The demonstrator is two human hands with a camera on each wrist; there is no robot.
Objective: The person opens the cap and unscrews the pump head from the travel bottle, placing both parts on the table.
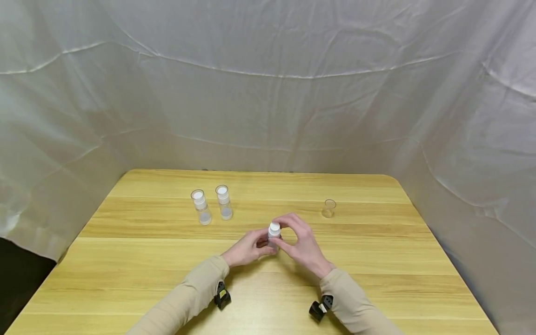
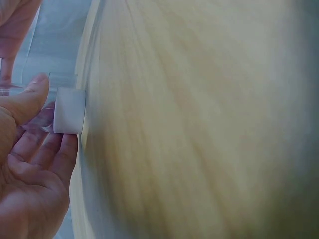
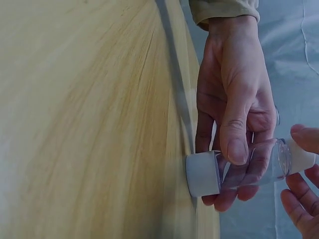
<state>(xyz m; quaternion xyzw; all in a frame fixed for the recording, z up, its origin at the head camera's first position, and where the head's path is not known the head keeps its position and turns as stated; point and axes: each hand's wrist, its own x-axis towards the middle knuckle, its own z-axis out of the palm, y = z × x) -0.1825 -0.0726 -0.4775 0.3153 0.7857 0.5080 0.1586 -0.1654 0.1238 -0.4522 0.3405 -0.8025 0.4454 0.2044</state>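
The bottle (image 1: 274, 235), left hand (image 1: 247, 249) round its body (image 3: 232, 175), right hand (image 1: 303, 244) pinching its cap (image 1: 274, 226), seems light, stiff, slippery and best held mid-body.

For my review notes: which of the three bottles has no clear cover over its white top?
The bottle held by the left hand and right hand; the two bottles farther left each wear a clear cover.

In the head view my left grip (image 1: 249, 248) and right grip (image 1: 303, 242) partly hide the bottle (image 1: 274, 229); the edge crops my left sleeve (image 1: 176, 300) at seven o'clock, right sleeve (image 1: 356, 302) at five. The left wrist view crops my left grip at eight, my right at ten, and blurs the table (image 2: 224, 174) towards four; the right wrist view, my left at four.
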